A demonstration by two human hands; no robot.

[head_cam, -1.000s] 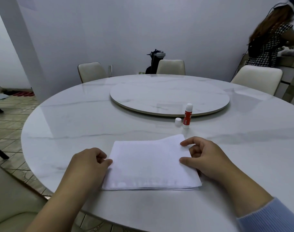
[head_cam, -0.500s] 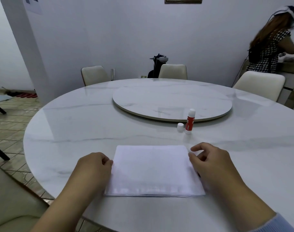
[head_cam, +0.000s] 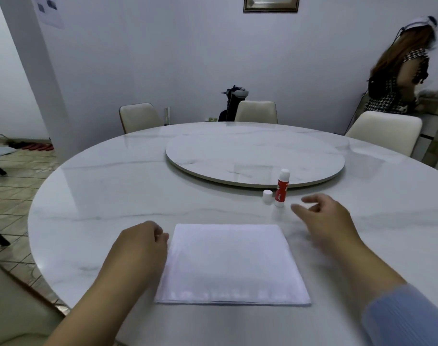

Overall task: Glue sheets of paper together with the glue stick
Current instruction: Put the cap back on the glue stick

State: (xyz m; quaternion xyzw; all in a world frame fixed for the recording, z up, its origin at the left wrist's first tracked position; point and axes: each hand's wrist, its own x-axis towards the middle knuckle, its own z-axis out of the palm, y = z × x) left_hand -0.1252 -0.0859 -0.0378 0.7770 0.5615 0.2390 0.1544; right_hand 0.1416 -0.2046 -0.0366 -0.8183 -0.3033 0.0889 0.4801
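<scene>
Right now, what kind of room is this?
Probably a home dining room: a big round marble table with a turntable in the middle, cream chairs set around it, and a tiled floor.

Left hand (head_cam: 138, 248) and forearm bare; right hand (head_cam: 325, 221) bare, motion-blurred; right sleeve (head_cam: 407, 318) light blue, apparently ribbed knit.
</scene>
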